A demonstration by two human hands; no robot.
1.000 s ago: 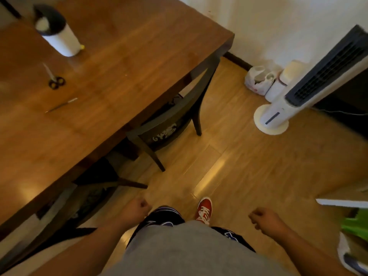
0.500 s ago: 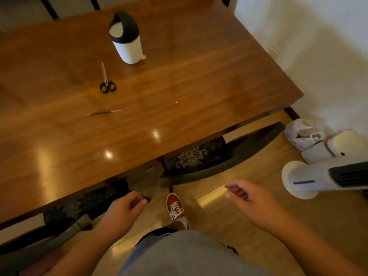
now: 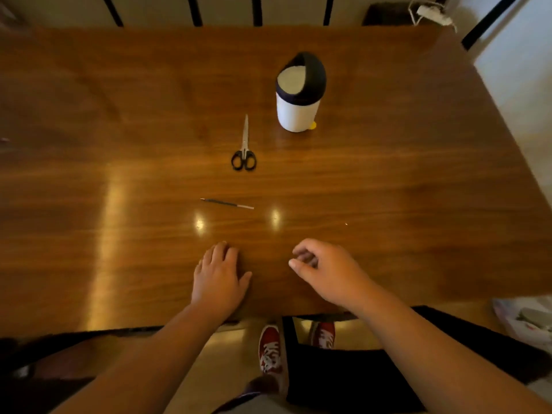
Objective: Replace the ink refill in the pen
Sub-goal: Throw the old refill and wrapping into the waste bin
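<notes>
A thin ink refill [image 3: 227,203], dark with a pale right end, lies crosswise on the wooden table [image 3: 119,144] near its middle. My left hand [image 3: 219,276] rests flat on the table just below the refill, fingers apart, holding nothing. My right hand [image 3: 324,271] hovers to its right with the fingers loosely curled and nothing visible in them. A white penguin-shaped holder [image 3: 298,94] with a black top stands at the back. No pen body is in sight.
Black-handled scissors [image 3: 244,149] lie shut between the refill and the holder, blades pointing away. A dark chair [image 3: 343,369] stands under the near table edge beside my red shoes [image 3: 270,348]. Chair backs line the far edge.
I have turned and stepped up to the table, so it now faces me squarely. Both hands rose from beside my body to over the table's near edge.
</notes>
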